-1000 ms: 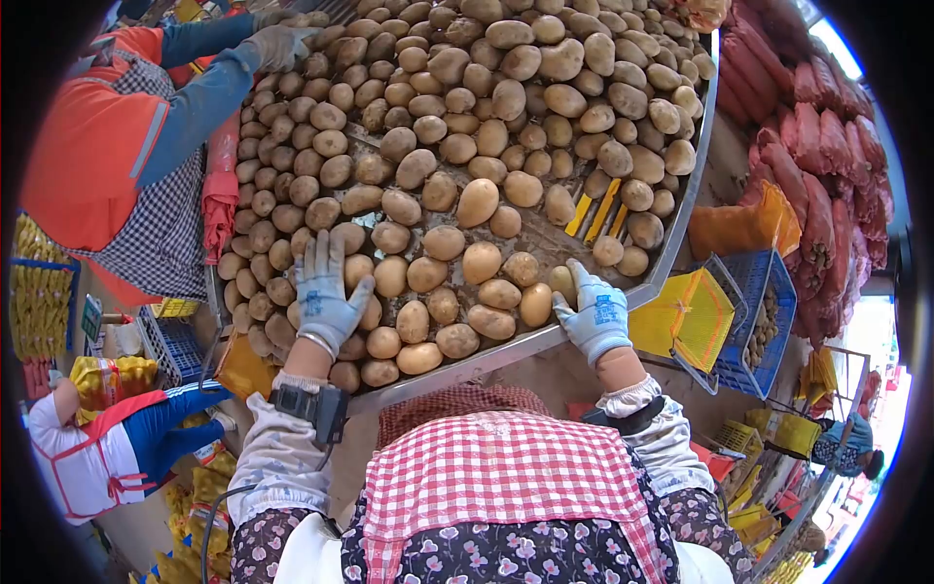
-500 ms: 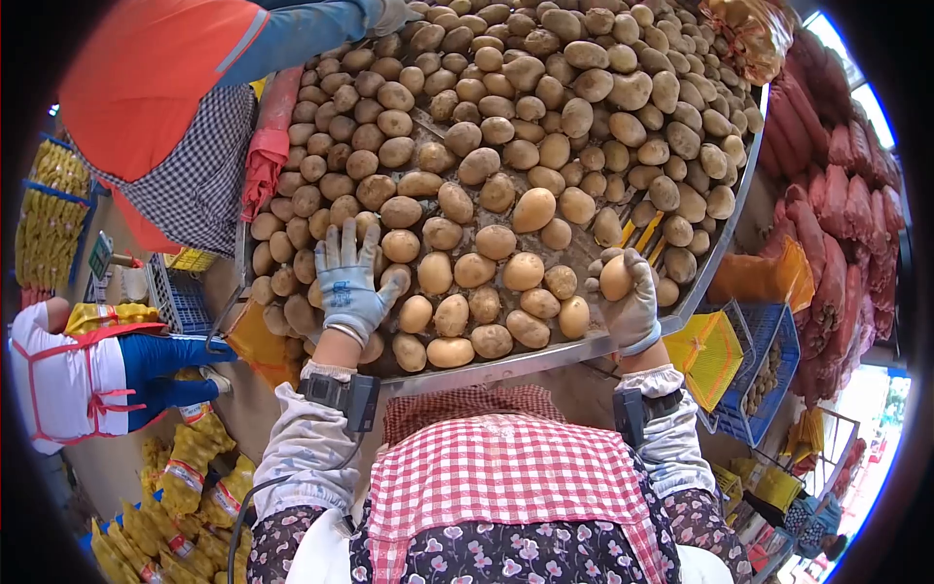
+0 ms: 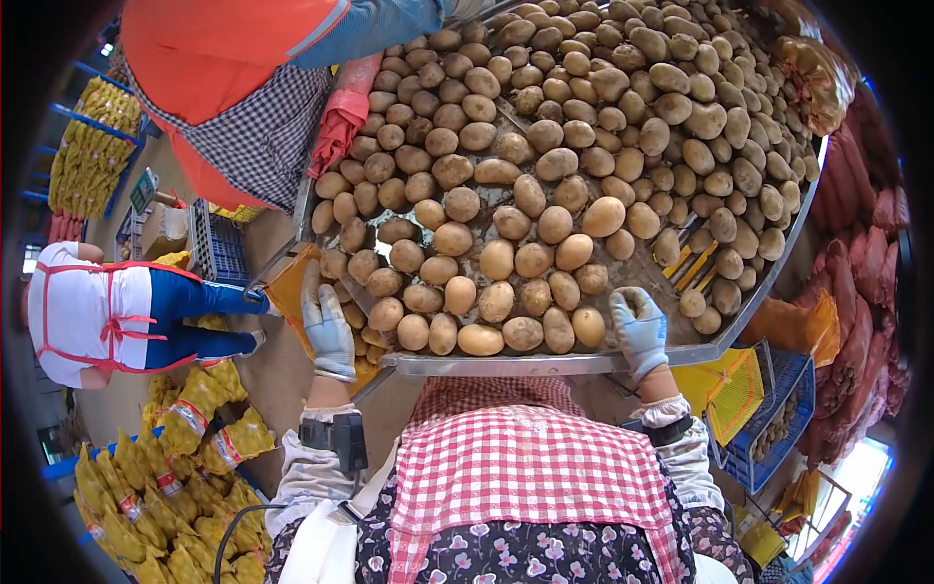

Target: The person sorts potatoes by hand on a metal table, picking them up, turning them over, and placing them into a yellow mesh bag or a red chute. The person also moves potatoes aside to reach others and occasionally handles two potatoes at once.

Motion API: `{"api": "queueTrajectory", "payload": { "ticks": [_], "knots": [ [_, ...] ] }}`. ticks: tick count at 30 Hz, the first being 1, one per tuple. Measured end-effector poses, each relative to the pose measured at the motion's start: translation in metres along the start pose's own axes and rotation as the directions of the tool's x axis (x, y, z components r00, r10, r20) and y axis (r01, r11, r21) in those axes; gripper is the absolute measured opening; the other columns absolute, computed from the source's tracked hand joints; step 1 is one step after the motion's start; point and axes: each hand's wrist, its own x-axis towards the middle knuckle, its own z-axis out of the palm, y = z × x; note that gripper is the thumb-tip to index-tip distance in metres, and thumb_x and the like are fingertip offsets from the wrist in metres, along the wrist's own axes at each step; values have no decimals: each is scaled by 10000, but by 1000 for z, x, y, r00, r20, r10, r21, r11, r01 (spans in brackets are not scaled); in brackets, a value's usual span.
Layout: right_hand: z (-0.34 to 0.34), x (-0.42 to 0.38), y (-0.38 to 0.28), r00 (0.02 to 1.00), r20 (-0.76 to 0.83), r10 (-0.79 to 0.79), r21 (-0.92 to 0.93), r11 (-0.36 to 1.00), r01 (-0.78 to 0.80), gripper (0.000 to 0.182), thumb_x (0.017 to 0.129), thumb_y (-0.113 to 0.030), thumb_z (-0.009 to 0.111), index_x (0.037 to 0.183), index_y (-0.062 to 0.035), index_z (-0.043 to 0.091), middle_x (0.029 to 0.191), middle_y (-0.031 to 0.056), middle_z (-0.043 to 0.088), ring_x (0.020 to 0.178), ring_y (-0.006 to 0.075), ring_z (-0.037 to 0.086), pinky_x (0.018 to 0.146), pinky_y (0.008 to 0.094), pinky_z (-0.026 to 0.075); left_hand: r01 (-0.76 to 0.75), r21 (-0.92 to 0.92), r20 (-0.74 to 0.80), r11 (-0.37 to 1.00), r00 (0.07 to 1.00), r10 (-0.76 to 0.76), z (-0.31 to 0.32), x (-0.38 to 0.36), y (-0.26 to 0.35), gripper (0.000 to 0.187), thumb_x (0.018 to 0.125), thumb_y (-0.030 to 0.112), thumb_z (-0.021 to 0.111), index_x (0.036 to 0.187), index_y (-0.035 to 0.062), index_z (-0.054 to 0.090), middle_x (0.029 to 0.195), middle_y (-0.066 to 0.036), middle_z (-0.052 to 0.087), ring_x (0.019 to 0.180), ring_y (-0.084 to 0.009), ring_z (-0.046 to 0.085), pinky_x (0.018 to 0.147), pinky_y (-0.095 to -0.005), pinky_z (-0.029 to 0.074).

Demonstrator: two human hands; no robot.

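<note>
Many brown potatoes (image 3: pixel 533 260) lie spread over a metal-rimmed sorting table (image 3: pixel 506 364). My left hand (image 3: pixel 329 331), in a white and blue glove, is at the table's left front corner, fingers stretched out. Beside and under it, an orange mesh bag (image 3: pixel 290 300) hangs at the edge, with several potatoes (image 3: pixel 368 341) showing in its mouth. My right hand (image 3: pixel 639 333), gloved alike, rests by the front rim with its thumb apart from the bent fingers and no potato visible in it. The nearest potato (image 3: pixel 588 326) lies just left of it.
A co-worker in an orange top (image 3: pixel 209 58) stands at the far left side of the table. Another person (image 3: pixel 126 311) is further left. Filled yellow mesh bags (image 3: pixel 175 516), a blue crate (image 3: pixel 778 419) and stacked red sacks (image 3: pixel 846 321) surround the table.
My left hand has moved from among the potatoes to the bag at the left corner. My right hand no longer has the potato it held. Several potatoes near the left corner are gone.
</note>
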Motion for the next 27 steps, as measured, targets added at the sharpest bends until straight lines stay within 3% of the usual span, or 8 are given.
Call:
{"api": "queueTrajectory", "payload": {
  "ticks": [5, 10, 14, 15, 17, 21, 23, 27],
  "knots": [
    [-20, -11, 12, 986, -152, 74, 362, 932, -15, 137, 933, -168, 613, 932, -34, 642, 720, -32, 587, 645, 32, 524, 571, 199, 433, 112, -391, 121, 913, 990, -70, -7, 18, 4, 566, 1023, 398, 334, 1380, -35, 402, 1406, -161, 441, 1283, -245, 437, 1093, -358, 339],
    [6, -21, -38, 990, 110, 88, -494, 869, -23, 301, 847, -365, 678, 999, -106, 676, 845, 135, 693, 751, 262, 666, 709, 337, 517, 151, -505, 171, 850, 983, -72, 8, 34, 18, 687, 1005, 520, 301, 1456, 5, 248, 1447, -189, 378, 1330, -258, 390, 1121, -383, 292],
    [23, -23, -49, 997, 62, -53, -442, 894, 75, 288, 857, -342, 676, 977, -79, 680, 832, 121, 700, 735, 232, 665, 694, 327, 518, 160, -542, 247, 825, 969, -26, 17, 30, 25, 561, 1014, 317, 435, 1450, 5, 272, 1415, -177, 410, 1323, -239, 395, 1083, -369, 350],
    [25, -22, -35, 997, 48, -57, -443, 894, 73, 288, 857, -342, 676, 977, -79, 680, 832, 121, 700, 735, 232, 665, 694, 327, 518, -221, -142, 271, 965, 929, 253, 19, 31, 27, 637, 925, 338, 559, 1428, 2, 357, 1372, -179, 465, 1238, -280, 479, 1054, -402, 368],
    [27, -15, -5, 997, -75, 31, -139, 989, -42, 241, 907, -266, 648, 914, -25, 660, 711, 19, 636, 570, 98, 562, 527, 261, 465, -698, 123, 586, 705, 625, 516, 27, 21, 46, 683, 783, 370, 679, 1341, 34, 474, 1391, -167, 446, 1329, -352, 374, 1121, -467, 274],
    [28, -16, -14, 982, -81, 168, 23, 986, -167, 210, 915, -234, 639, 884, -26, 643, 672, -18, 589, 529, 56, 494, 480, 235, 411, -795, 199, 766, 573, 490, 415, 41, 19, 27, 624, 813, 414, 618, 1349, 121, 490, 1456, -179, 355, 1349, -383, 317, 1119, -504, 254],
    [33, -17, -22, 991, -38, 125, -212, 969, -130, 207, 909, -231, 653, 920, -24, 653, 733, -2, 617, 617, 58, 522, 539, 232, 437, -783, 339, 787, 521, 540, 299, 21, 45, 22, 530, 813, 379, 629, 1258, 98, 569, 1398, -181, 441, 1259, -368, 439, 1037, -490, 357],
    [43, -15, -23, 991, 106, 79, 32, 996, -83, 205, 914, -202, 629, 976, -9, 662, 830, 37, 665, 710, 92, 582, 645, 252, 481, -680, 433, 616, 592, 703, 356, 34, 99, 27, 486, 823, 319, 624, 1247, 88, 570, 1259, -158, 569, 959, -319, 610, 805, -406, 498]
  ]
}}
